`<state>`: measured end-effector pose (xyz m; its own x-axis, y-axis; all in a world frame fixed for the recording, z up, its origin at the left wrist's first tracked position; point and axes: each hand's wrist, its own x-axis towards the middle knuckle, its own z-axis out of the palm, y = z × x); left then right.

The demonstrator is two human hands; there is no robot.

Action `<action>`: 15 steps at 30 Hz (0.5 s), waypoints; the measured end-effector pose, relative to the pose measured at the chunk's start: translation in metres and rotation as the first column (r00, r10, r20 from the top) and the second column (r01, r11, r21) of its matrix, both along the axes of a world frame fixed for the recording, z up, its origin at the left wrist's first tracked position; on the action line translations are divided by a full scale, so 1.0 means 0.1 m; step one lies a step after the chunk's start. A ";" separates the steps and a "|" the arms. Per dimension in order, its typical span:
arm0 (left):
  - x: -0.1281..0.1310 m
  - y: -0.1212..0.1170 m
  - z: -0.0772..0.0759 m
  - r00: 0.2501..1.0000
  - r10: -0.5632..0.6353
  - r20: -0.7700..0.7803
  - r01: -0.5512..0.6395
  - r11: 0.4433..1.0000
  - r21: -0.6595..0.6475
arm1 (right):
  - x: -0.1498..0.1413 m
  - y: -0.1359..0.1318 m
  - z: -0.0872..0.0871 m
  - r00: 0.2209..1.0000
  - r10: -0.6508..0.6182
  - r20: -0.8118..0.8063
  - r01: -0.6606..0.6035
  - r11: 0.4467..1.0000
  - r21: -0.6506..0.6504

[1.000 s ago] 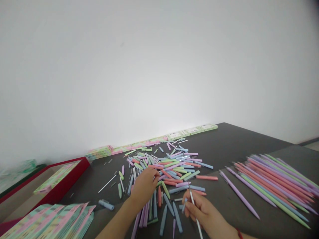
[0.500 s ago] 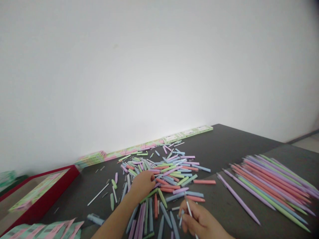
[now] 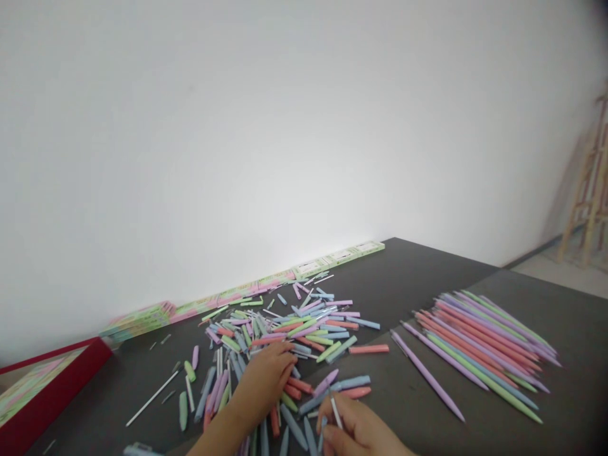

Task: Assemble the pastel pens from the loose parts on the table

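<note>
Deep in a heap of pastel pen parts (image 3: 304,326) is my left hand (image 3: 270,372). Its fingers are bent together and their tips are hidden among the barrels, so I cannot make out what they grip. Close to the near edge of the heap, my right hand (image 3: 355,425) is closed on a thin white pen refill (image 3: 335,408), which stands tilted between thumb and fingers. A small blue piece (image 3: 323,425) shows beside the thumb. To the right lie many long pens (image 3: 484,342) in a row, with a single purple pen (image 3: 430,377) slightly apart.
Flat printed boxes (image 3: 266,283) line the wall at the back of the dark table (image 3: 375,405). At the left is a red-sided box (image 3: 61,402) holding printed packs. A loose white refill (image 3: 152,399) lies left of the heap. A wooden stand (image 3: 589,190) is far right.
The view has swung right, so everything sits further left in it. My left hand remains at the heap with its fingers reaching over different parts. My right hand keeps the refill.
</note>
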<state>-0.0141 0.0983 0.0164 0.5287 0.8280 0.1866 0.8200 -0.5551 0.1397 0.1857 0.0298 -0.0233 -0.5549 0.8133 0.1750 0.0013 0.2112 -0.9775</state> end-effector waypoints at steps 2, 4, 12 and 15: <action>-0.02 0.01 -0.01 1.000 0.020 0.008 -0.020 0.999 0.026 | -0.01 0.00 -0.01 1.000 -0.006 0.004 0.006 0.999 0.032; 0.05 0.07 -0.01 0.999 0.025 0.027 -0.027 0.998 0.052 | -0.02 0.01 -0.02 1.000 -0.015 0.026 0.013 0.997 0.070; 0.57 0.50 0.00 0.997 -0.066 0.027 0.065 0.997 0.027 | 0.00 0.00 0.03 0.994 -0.032 0.100 0.027 0.999 0.046; 0.65 0.61 0.06 0.999 -0.040 -0.006 0.040 0.999 -0.012 | 0.00 0.00 0.04 0.996 -0.005 0.087 0.000 0.998 0.061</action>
